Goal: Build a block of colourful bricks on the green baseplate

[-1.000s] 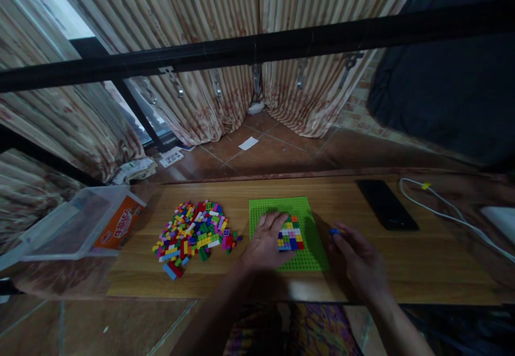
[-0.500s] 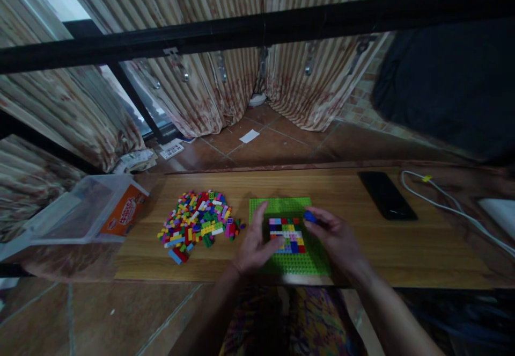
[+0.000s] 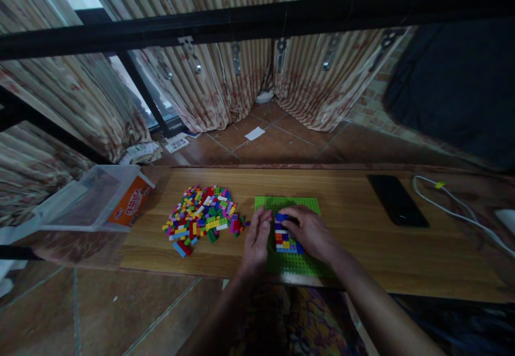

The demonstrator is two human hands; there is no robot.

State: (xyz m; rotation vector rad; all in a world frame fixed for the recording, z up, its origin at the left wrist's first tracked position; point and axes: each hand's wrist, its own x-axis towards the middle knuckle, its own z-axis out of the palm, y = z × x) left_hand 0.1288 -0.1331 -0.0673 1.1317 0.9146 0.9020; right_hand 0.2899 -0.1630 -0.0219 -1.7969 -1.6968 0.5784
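A green baseplate lies on the wooden board, bearing a patch of multicoloured bricks. Between thumb and fingertips, my right hand pinches a blue brick over the top left of that patch. Whether the brick touches the bricks below, I cannot tell. My right hand covers much of the patch's right part. At the baseplate's left edge rests my left hand, fingers stretched out and nothing in it, close beside the patch. A heap of loose bricks lies to the left of it.
A clear plastic box with an orange label stands left of the wooden board. On the right are a black phone and a white cable. Behind, a dark rail runs across before striped curtains.
My right hand has carried the blue brick left, from the baseplate's right side to the patch's top left. My left hand's thumb has drawn back from over the patch. The whole view has shifted slightly.
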